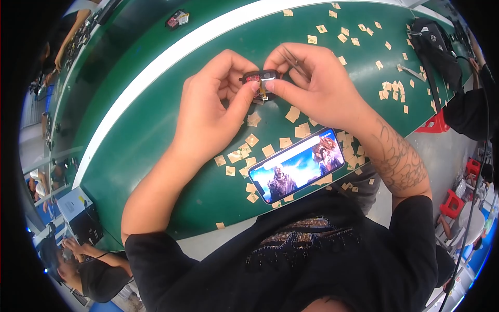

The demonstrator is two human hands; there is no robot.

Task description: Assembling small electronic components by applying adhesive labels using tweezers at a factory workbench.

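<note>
A small black electronic device (268, 74), its inside bared to show a red circuit board, is held just above the green table (156, 135). My left hand (208, 104) pinches its left side, thumb on the red part. My right hand (325, 86) grips the right side, with the thumb pressed on the lower right face. Metal tweezers (292, 60) are tucked among the right hand's fingers, tips pointing away from the device. What the curled fingers touch behind the device is hidden. A lit smartphone (296, 166) lies between my forearms, near the table's front edge.
Small beige paper squares (267, 151) are scattered around the phone and over the right side. Another small device (176, 19) lies beyond a curved white strip (171, 47). At far right are a black bag (434, 39) and more tweezers (413, 71). A person (101, 275) sits lower left.
</note>
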